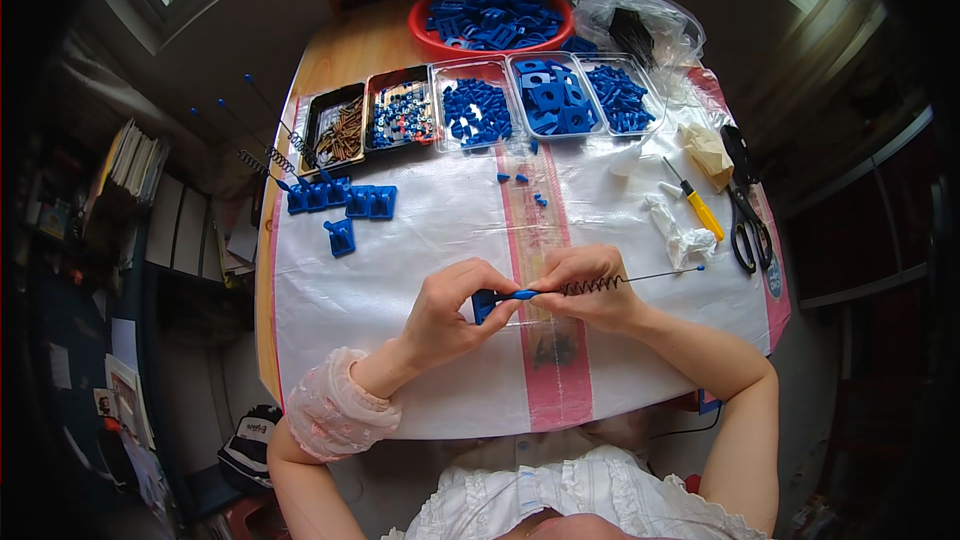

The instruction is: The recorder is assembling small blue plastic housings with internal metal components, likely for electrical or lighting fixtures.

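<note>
Near the middle of the table, my left hand pinches a blue plastic bracket. My right hand closes round a thin rod with a black coil spring and a small blue ball at its far end, pointing right. The two pieces meet at a blue tip between my fingertips; whether they are joined I cannot tell. A few small blue plugs lie beyond my hands on the sheet. At the left are several blue brackets, some with spring rods standing up from them.
Along the back stand trays of screws, nuts and blue parts. A red basin heaped with blue parts is behind them. A yellow-handled screwdriver, scissors and crumpled plastic lie at the right.
</note>
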Motion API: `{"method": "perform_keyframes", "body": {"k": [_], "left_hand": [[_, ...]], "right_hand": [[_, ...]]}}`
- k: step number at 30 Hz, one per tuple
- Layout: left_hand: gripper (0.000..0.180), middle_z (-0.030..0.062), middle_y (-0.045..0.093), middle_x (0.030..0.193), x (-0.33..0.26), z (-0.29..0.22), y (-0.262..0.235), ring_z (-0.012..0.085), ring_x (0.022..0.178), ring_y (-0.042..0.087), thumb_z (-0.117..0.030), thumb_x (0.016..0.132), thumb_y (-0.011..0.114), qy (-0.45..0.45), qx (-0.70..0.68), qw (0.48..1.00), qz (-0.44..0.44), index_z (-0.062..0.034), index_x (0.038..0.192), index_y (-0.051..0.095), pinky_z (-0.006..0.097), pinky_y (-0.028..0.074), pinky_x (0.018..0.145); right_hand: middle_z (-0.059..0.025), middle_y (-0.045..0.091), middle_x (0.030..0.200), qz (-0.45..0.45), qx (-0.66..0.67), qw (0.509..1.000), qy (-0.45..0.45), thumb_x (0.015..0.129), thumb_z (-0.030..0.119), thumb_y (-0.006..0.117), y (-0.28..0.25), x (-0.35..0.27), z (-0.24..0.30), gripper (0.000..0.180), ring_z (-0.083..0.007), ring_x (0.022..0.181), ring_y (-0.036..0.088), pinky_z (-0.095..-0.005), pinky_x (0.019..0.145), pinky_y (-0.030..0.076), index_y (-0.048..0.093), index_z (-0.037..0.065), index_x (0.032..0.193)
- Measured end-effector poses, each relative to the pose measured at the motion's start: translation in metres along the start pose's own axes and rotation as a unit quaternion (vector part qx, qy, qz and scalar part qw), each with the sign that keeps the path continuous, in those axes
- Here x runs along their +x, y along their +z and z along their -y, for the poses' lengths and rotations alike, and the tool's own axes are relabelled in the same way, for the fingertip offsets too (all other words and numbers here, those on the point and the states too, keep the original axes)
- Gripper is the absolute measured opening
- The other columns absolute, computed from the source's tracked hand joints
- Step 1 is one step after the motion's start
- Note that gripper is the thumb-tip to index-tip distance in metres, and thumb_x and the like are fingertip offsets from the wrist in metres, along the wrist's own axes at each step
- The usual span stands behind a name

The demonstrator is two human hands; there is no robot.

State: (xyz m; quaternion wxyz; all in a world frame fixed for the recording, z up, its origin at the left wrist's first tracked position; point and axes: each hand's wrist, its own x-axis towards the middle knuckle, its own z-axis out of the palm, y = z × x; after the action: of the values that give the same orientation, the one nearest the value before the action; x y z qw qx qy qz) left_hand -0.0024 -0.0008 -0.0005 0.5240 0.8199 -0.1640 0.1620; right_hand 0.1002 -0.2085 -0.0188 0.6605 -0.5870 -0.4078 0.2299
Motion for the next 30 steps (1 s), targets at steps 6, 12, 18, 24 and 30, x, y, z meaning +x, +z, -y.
{"method": "perform_keyframes", "body": {"k": [6, 12, 18, 24, 30], "left_hand": [[0.019, 0.0105, 0.068, 0.083, 0.001, 0.000, -0.001, 0.0196, 0.070, 0.066, 0.002, 0.074, 0.076, 0.060, 0.020, 0.998, -0.004, -0.0022, 0.089, 0.067, 0.028, 0.051, 0.060], [0.018, 0.0104, 0.068, 0.082, 0.000, 0.000, 0.000, 0.0195, 0.070, 0.066, 0.002, 0.074, 0.077, 0.058, 0.025, 0.998, -0.003, -0.0024, 0.089, 0.067, 0.028, 0.051, 0.060], [0.011, 0.0052, 0.067, 0.080, -0.001, -0.002, 0.001, 0.0080, 0.068, 0.059, -0.002, 0.081, 0.074, -0.035, -0.028, 0.999, 0.017, -0.0005, 0.090, 0.067, 0.024, 0.047, 0.058], [0.010, 0.0009, 0.067, 0.081, 0.000, -0.003, 0.001, 0.0021, 0.072, 0.057, -0.006, 0.088, 0.071, -0.223, -0.179, 0.957, 0.036, 0.0005, 0.095, 0.068, 0.019, 0.045, 0.062], [0.015, 0.0022, 0.070, 0.080, 0.002, 0.013, 0.000, 0.0050, 0.072, 0.063, -0.016, 0.090, 0.072, -0.258, -0.233, 0.936, 0.057, -0.0012, 0.094, 0.069, 0.019, 0.047, 0.061]], "right_hand": [[-0.0034, 0.064, 0.073, -0.007, -0.039, 0.999, -0.034, 0.075, -0.003, 0.077, 0.005, -0.001, 0.007, 0.013, -0.0061, 0.061, 0.053, -0.0216, 0.052, 0.038, 0.075, 0.000, 0.088], [-0.0033, 0.065, 0.073, -0.007, -0.039, 0.999, -0.037, 0.075, -0.003, 0.077, 0.005, -0.002, 0.007, 0.013, -0.0059, 0.061, 0.053, -0.0213, 0.052, 0.038, 0.075, 0.001, 0.088], [-0.0014, 0.064, 0.074, -0.028, 0.001, 1.000, 0.006, 0.077, -0.003, 0.076, 0.005, -0.003, 0.002, 0.009, -0.0040, 0.063, 0.052, -0.0212, 0.053, 0.036, 0.075, 0.000, 0.086], [-0.0014, 0.066, 0.076, -0.061, -0.012, 0.997, 0.046, 0.081, -0.001, 0.076, 0.008, 0.000, 0.005, 0.005, -0.0037, 0.067, 0.055, -0.0200, 0.055, 0.039, 0.074, -0.002, 0.085], [-0.0001, 0.068, 0.076, -0.066, 0.007, 0.994, 0.091, 0.083, 0.004, 0.076, 0.006, 0.000, 0.001, 0.006, -0.0025, 0.068, 0.058, -0.0180, 0.058, 0.043, 0.075, -0.001, 0.086]]}}
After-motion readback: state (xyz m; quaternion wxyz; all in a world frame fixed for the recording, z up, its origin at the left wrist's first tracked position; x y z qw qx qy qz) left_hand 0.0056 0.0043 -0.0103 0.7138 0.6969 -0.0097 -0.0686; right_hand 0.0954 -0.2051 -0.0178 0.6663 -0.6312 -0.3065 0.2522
